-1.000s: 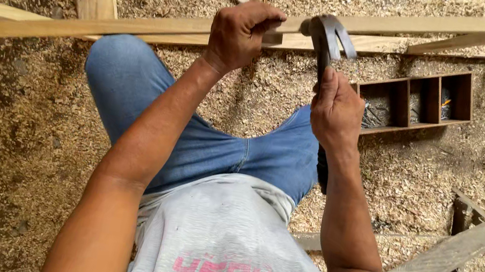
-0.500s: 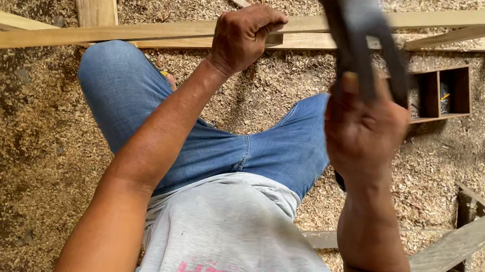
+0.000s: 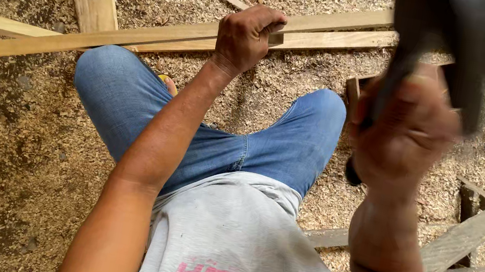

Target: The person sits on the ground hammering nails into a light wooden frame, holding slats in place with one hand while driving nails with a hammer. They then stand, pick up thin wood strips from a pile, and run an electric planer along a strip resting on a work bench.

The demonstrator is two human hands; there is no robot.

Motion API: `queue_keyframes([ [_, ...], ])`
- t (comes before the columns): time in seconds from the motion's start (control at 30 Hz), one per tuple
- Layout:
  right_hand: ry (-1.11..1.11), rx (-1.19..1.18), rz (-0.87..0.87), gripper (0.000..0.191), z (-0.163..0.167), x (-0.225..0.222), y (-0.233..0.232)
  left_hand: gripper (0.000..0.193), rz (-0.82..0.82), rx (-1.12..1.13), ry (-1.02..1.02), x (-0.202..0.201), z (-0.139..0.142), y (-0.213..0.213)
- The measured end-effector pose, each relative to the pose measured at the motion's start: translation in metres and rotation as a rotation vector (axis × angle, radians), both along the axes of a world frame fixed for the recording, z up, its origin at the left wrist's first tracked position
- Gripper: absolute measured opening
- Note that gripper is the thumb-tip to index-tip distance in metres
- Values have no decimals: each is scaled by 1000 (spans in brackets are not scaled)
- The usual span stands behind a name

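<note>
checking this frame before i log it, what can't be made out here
Head view, the only one:
- Hammer: blurred by motion and cut off by the top edge, so its head cannot be made out.
- Right hand: blurred; its grip on the handle is unclear.
- Whatever the left hand pinches against the wooden slat: hidden by its fingers.
- Wooden box: mostly hidden behind the right hand.

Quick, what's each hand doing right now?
Left hand: closed, gripping a wooden strip on the sawdust floor.
Right hand: closed on a hammer, raised near the camera and blurred.
</note>
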State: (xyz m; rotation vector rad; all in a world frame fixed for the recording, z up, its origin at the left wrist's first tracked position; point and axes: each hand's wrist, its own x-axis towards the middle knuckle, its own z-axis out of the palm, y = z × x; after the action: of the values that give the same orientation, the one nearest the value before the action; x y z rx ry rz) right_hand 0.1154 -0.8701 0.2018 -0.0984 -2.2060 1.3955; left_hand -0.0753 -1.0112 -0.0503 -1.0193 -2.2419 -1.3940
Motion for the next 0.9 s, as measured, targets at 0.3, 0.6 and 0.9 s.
queue_keyframes([
  [0.3,-433,173,19,52,-50,-19,0,11,11,-15,-25,7,22,-2],
  [0.6,-414,253,6,48,-50,-20,-10,20,21,-26,2,-1,-5,3],
  [0.9,-373,31,-53,55,-76,-12,1,19,-93,-235,65,-10,33,-21],
])
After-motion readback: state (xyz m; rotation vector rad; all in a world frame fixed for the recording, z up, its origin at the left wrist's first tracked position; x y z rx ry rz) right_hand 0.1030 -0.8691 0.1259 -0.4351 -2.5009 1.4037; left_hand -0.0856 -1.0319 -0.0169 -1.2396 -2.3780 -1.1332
